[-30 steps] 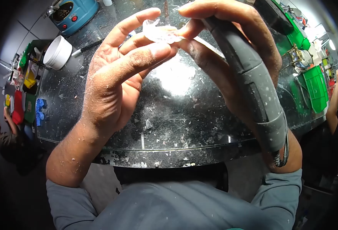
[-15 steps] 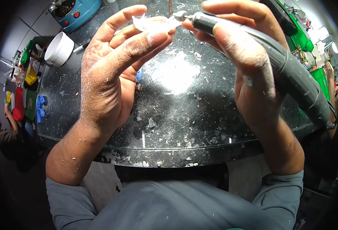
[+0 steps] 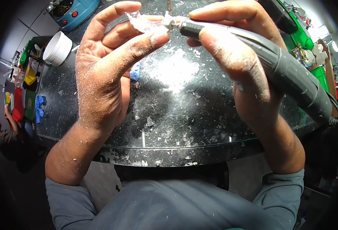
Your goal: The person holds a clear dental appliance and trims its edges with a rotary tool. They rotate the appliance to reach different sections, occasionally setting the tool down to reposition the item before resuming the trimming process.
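My left hand (image 3: 102,71), dusted with white powder, pinches a clear, curved plastic piece (image 3: 142,23) with a ragged edge, much like a dental splint. In my right hand (image 3: 240,57) is a dark grey rotary handpiece (image 3: 291,69), its body running back over the hand to the lower right. A small grey grinding bur (image 3: 170,23) at its tip meets the right end of the plastic piece; glare hides the exact contact. Both hands are raised above the black worktop (image 3: 199,126), which is strewn with white dust and shavings.
A white tub (image 3: 58,49) and a blue machine (image 3: 71,15) stand at the back left. Blue scraps (image 3: 41,109) lie at the left edge. Green bins (image 3: 319,78) line the right side. Another person (image 3: 8,126) is at far left.
Both hands have shifted slightly left. The bur has moved lower against the plastic piece, which is now tilted and less washed out by glare.
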